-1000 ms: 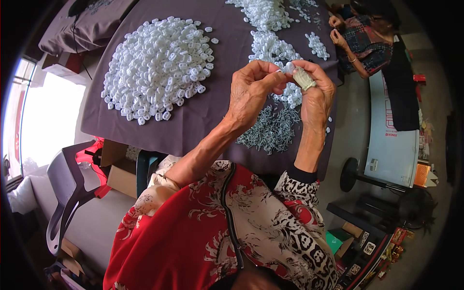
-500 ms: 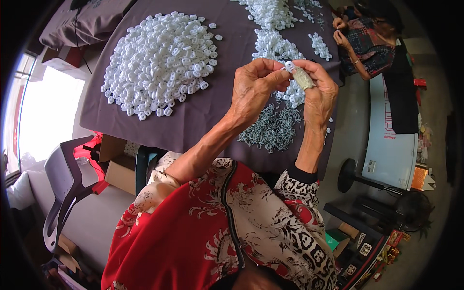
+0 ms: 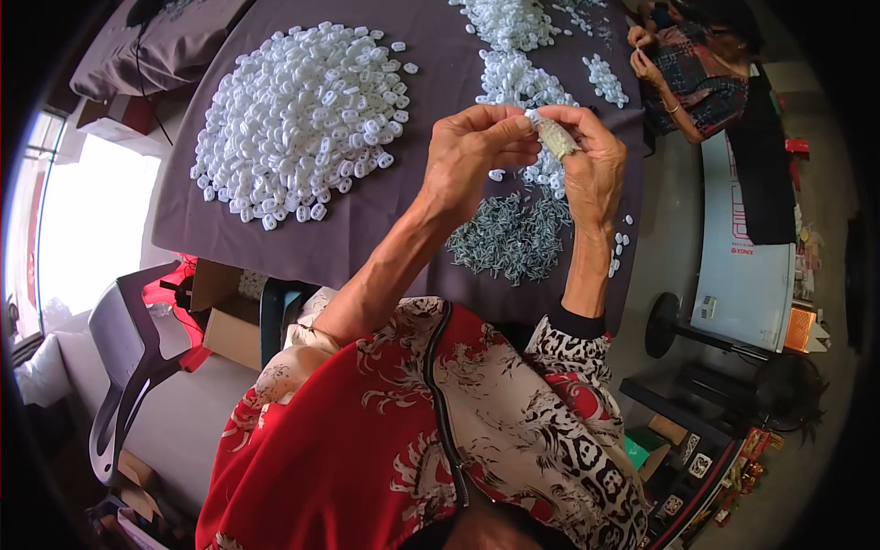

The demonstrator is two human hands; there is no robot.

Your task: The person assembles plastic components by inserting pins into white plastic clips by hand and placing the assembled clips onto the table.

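Both my hands meet above the table, fingertips together around one small white plastic piece (image 3: 533, 116). My left hand (image 3: 467, 151) pinches it between thumb and fingers. From the other side my right hand (image 3: 594, 170) closes on the same piece; its thumb seems to carry a pale cloth-like wrapping (image 3: 556, 137). Most of the piece is hidden by fingers. Below the hands lies a heap of small grey screws (image 3: 509, 240). A heap of small white pieces (image 3: 522, 81) is behind them. To the left rises a large mound of white oval pieces with holes (image 3: 298, 119).
A dark brown cloth covers the table (image 3: 275, 240). A few white pieces (image 3: 619, 243) lie by its right edge. Another person (image 3: 701, 82) works at the far right. A grey chair (image 3: 133, 339) and an open cardboard box (image 3: 229, 321) stand at the left.
Both hands have shifted slightly left. The white piece has turned and shows less between the fingers. Some white pieces by the right table edge are more visible.
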